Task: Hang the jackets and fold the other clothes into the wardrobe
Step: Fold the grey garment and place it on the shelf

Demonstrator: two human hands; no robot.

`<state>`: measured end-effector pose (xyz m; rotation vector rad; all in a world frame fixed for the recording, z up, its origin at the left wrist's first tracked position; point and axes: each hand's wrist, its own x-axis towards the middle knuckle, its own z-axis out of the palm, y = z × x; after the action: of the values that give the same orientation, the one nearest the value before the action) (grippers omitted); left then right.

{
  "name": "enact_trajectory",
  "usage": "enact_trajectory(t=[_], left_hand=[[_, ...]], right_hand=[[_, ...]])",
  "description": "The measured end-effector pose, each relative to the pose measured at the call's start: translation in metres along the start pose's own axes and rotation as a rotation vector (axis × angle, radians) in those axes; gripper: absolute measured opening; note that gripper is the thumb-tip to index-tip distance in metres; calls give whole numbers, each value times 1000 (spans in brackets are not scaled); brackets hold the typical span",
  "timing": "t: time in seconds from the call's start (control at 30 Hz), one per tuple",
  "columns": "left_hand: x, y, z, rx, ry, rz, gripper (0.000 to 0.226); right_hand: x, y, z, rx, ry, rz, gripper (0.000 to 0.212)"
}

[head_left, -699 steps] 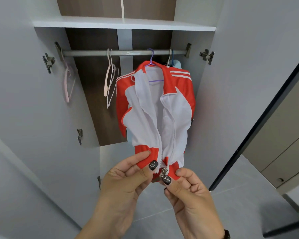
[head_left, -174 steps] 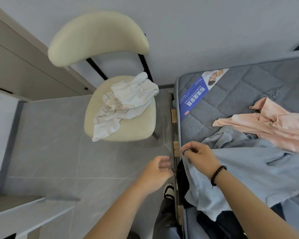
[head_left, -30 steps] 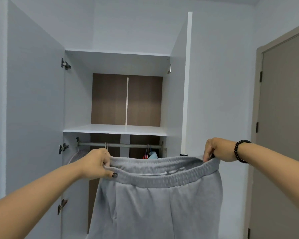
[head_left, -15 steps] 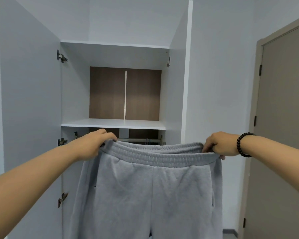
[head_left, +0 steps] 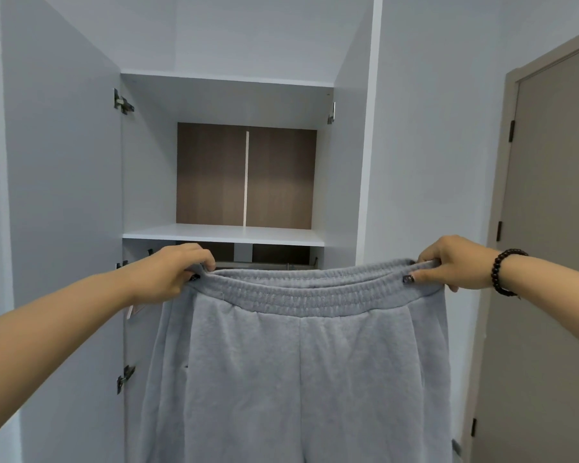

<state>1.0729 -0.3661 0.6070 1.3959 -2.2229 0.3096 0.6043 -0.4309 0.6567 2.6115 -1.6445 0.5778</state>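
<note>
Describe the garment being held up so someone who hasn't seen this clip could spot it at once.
In front of the open wardrobe, below its white shelf, hang grey sweatpants. The left hand and right hand grip the ends of the ribbed elastic waistband. It is the only garment in view.

This is a room in a home, most likely a bedroom or dressing corner. A tall built-in wardrobe (head_left: 228, 182) in pale grey stands open, its two doors (head_left: 64, 208) swung wide on metal hinges (head_left: 123, 104). Inside, a white shelf (head_left: 224, 234) runs across at chest height, backed by dark wood-grain panels (head_left: 248, 175), and a clothes rail (head_left: 264, 265) shows just beneath it. Plain painted walls (head_left: 432, 128) surround the wardrobe, and to the right stands a taupe interior door (head_left: 555, 228) in a matching frame. A pair of soft grey sweatpants (head_left: 298, 372) is held up before the shelf, household laundry.
</note>
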Motion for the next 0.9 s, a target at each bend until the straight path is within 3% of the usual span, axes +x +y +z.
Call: enact_trajectory(t=[0.27, 0.47, 0.57, 0.73, 0.9], left_hand=[[-2, 12, 5, -89, 14, 56, 65], [-2, 20, 10, 251, -91, 92, 79], [-1, 19, 12, 244, -111, 48, 81], [-3, 19, 10, 121, -92, 29, 42], [-11, 21, 11, -52, -19, -90, 32]], right_hand=[[4, 1, -7, -152, 185, 51, 47], [6, 2, -11, -289, 311, 42, 45], [3, -3, -11, -313, 333, 43, 49], [-1, -12, -9, -310, 381, 64, 56], [-4, -15, -4, -283, 381, 80, 60]])
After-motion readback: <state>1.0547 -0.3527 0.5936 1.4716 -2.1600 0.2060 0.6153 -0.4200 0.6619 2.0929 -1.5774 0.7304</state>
